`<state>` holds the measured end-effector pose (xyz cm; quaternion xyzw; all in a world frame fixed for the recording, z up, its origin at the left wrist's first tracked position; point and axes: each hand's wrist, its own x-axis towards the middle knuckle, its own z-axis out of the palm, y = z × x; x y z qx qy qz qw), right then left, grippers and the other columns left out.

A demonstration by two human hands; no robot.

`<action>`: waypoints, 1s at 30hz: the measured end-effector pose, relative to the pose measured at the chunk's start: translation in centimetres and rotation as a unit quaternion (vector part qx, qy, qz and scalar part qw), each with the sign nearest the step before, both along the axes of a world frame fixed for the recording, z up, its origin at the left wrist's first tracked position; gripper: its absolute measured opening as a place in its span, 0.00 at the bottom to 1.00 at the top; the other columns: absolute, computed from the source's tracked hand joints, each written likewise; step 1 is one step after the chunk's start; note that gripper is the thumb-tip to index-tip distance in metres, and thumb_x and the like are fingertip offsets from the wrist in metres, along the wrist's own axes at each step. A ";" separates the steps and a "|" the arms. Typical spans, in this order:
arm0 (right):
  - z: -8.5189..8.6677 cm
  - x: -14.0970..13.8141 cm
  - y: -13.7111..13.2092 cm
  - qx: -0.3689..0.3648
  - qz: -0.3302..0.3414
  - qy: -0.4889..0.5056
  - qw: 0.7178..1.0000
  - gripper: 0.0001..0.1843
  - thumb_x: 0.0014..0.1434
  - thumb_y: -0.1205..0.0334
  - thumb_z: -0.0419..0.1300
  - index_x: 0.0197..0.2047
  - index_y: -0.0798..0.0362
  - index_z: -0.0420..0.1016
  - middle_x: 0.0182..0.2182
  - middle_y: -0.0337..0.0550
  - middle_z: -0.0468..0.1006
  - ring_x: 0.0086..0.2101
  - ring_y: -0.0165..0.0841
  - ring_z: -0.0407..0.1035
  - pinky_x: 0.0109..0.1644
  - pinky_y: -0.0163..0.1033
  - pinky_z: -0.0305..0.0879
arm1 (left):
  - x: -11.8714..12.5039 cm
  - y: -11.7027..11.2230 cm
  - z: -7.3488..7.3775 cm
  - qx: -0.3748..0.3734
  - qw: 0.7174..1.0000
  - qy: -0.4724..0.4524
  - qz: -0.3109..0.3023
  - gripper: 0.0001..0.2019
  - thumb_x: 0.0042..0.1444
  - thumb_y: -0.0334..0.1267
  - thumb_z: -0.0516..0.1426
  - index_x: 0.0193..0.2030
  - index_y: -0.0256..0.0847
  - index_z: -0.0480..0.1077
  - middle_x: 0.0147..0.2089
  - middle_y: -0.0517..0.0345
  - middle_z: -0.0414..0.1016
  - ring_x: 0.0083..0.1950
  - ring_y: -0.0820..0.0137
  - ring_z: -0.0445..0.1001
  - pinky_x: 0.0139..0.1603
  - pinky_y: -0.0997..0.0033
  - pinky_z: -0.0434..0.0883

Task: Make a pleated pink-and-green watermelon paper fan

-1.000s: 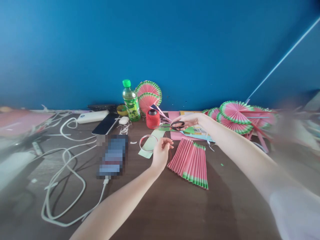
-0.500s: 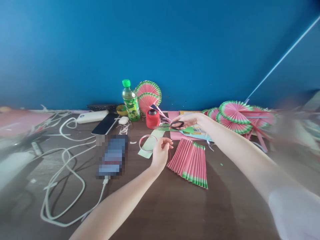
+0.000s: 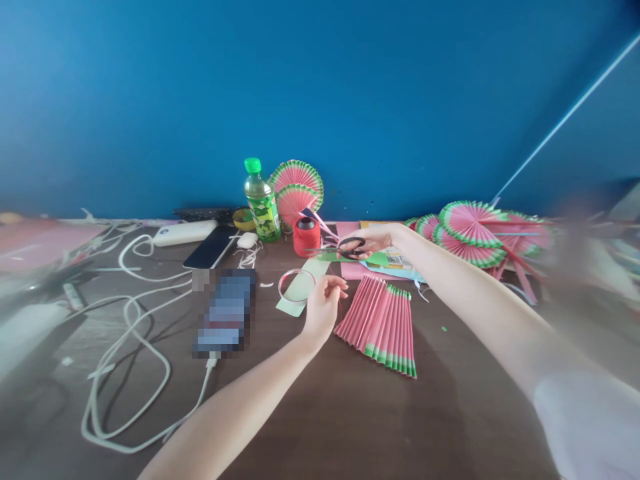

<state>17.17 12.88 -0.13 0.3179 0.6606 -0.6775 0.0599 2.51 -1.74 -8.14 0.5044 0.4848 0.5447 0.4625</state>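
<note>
In the head view, our right hand (image 3: pixel 373 239) is just above and right of the centre of the frame, its fingers curled through the handles of a pair of black-handled scissors (image 3: pixel 353 248). The blades point left, in front of a red thread spool (image 3: pixel 307 243); we cannot tell how far apart they stand.

Our left hand (image 3: pixel 323 303) is close to the centre of the frame, below the scissors, half curled with thumb and fingertips near one another. A fine red thread (image 3: pixel 339 308) hangs beside the fingertips, but we cannot tell whether we are pinching it. The pleated pink paper with green edges (image 3: pixel 377 327) lies just right of this hand, slightly right of centre, its folds partly spread.

Left of our left hand, a narrow roll of tape (image 3: pixel 281 287) lies partly over a pale green paper strip (image 3: pixel 294 308). Behind the spool, pleated round fans (image 3: pixel 299 177) stand against the blue wall (image 3: pixel 350 100), next to a green-capped drink bottle (image 3: pixel 263 210). More round fans (image 3: pixel 470 223) are heaped at the right of the frame. At centre left we see a phone with a pixelated screen (image 3: pixel 227 313), plugged into a white cable (image 3: pixel 155 347) that loops across the lower left of the table (image 3: pixel 310 427).
</note>
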 end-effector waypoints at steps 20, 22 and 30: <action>0.2 -0.5 -0.4 -0.015 -0.038 0.003 0.999 0.11 0.55 0.58 0.59 0.33 0.56 0.64 0.17 0.31 0.59 0.15 0.20 0.52 0.18 0.29 0.46 | 0.1 0.0 -0.2 0.005 1.000 -0.004 -0.010 0.09 0.51 0.24 0.47 0.31 0.38 0.66 0.31 0.60 0.71 0.29 0.78 0.70 0.33 0.76 0.67; 0.2 -0.6 -0.4 -0.003 -0.026 0.008 1.000 0.11 0.55 0.57 0.59 0.36 0.56 0.65 0.17 0.31 0.59 0.15 0.20 0.52 0.18 0.29 0.45 | 0.1 0.0 -0.2 0.006 1.000 -0.003 -0.011 0.09 0.51 0.24 0.47 0.32 0.38 0.66 0.31 0.60 0.70 0.29 0.78 0.70 0.33 0.76 0.67; 1.6 0.6 -1.9 0.086 -0.014 -0.036 0.996 0.17 0.53 0.50 0.59 0.40 0.54 0.67 0.23 0.36 0.64 0.21 0.23 0.57 0.19 0.30 0.48 | 0.0 0.0 -0.1 0.003 1.000 -0.006 -0.012 0.09 0.50 0.24 0.47 0.31 0.37 0.65 0.32 0.60 0.71 0.29 0.78 0.70 0.33 0.76 0.67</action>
